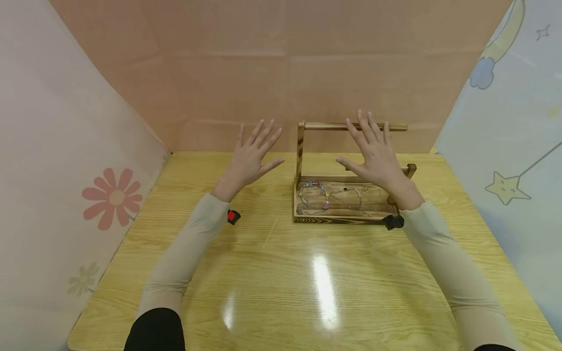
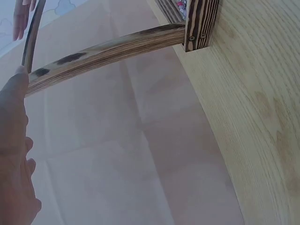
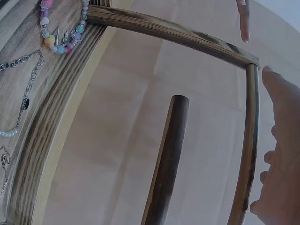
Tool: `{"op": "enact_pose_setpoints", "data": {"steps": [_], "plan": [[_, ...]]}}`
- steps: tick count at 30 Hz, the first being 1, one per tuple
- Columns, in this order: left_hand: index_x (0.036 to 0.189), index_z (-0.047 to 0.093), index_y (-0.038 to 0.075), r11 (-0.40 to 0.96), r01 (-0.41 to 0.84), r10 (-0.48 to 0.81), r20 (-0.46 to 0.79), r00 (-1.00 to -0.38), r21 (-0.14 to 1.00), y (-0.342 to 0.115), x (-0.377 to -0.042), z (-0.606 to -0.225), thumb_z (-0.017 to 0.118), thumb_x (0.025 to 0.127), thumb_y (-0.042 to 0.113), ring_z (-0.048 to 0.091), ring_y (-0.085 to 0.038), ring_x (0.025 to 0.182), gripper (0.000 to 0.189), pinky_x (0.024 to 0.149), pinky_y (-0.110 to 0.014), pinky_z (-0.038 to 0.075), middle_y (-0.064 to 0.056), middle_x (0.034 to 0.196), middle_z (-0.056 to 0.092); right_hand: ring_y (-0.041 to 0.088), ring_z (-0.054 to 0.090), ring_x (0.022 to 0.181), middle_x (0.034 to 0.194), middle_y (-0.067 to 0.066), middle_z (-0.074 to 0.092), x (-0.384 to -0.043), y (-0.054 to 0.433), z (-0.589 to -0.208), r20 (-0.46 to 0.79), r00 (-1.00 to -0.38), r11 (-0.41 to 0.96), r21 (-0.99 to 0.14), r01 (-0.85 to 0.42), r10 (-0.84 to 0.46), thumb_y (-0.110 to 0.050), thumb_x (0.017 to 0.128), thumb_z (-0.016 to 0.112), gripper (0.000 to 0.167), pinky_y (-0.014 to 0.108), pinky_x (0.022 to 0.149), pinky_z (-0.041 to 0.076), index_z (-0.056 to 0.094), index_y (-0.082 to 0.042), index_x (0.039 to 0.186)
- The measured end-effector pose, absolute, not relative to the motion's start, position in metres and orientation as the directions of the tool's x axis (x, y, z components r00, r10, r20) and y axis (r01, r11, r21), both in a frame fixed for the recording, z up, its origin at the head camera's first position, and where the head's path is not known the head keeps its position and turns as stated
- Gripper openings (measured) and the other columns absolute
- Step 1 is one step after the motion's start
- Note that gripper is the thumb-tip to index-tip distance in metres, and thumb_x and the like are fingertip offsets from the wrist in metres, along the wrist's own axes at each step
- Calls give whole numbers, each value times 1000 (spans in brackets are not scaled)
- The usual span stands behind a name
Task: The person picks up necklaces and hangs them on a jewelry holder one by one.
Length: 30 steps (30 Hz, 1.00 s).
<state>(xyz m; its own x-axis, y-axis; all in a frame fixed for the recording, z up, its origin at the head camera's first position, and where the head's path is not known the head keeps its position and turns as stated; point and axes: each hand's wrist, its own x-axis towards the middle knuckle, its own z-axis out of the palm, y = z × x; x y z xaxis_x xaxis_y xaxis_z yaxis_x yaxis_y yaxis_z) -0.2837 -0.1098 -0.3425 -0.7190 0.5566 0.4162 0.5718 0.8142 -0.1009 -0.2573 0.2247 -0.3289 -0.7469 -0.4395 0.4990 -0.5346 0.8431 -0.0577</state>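
Observation:
Both hands are raised with their fingers spread and hold nothing. My left hand (image 1: 251,161) is up to the left of a wooden jewelry stand (image 1: 300,156). My right hand (image 1: 376,158) hovers over the stand's right part, overlapping its upper bar (image 1: 325,126) in the head view; contact is not evident. A shorter, lower bar (image 3: 168,159) shows in the right wrist view. In the stand's tray lie a colorful beaded bracelet (image 1: 327,196) and a thin chain with pearl-like beads (image 3: 8,133). The right wrist partly hides the tray's right end.
The stand rests on a light wood-grain table (image 1: 263,273) toward its far side. A plain pinkish-brown sheet (image 1: 219,73) hangs behind. Patterned sheets with a flower (image 1: 116,197) and a star (image 1: 508,187) border the left and right sides.

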Motion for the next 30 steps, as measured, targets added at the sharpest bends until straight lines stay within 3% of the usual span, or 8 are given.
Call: {"op": "enact_pose_setpoints", "data": {"steps": [11, 20, 30], "plan": [[151, 1, 28, 812, 576, 559, 408, -722, -94, -110, -282, -351, 38, 92, 60, 0, -24, 144, 77, 110, -51, -16, -1, 157, 4, 22, -8, 143, 157, 0, -8, -256, 231, -340, 528, -735, 832, -91, -547, -425, -59, 87, 51, 84, 54, 112, -8, 5, -28, 151], [150, 2, 28, 803, 594, 556, 438, -707, -61, -110, -281, -356, 40, 92, 59, -6, -20, 144, 76, 111, -51, -14, -1, 157, 4, 24, -6, 144, 157, 3, -2, -254, 232, -345, 560, -709, 816, -96, -570, -429, -63, 88, 44, 81, 57, 111, -5, 13, -22, 151], [151, 6, 25, 802, 595, 561, 411, -719, -53, -110, -279, -365, 35, 92, 61, 1, -24, 144, 75, 111, -50, -16, -1, 157, 5, 24, -1, 144, 157, 4, 5, -252, 235, -353, 594, -692, 785, -157, -599, -409, -52, 88, 54, 81, 54, 113, -4, 17, -14, 150]]}}
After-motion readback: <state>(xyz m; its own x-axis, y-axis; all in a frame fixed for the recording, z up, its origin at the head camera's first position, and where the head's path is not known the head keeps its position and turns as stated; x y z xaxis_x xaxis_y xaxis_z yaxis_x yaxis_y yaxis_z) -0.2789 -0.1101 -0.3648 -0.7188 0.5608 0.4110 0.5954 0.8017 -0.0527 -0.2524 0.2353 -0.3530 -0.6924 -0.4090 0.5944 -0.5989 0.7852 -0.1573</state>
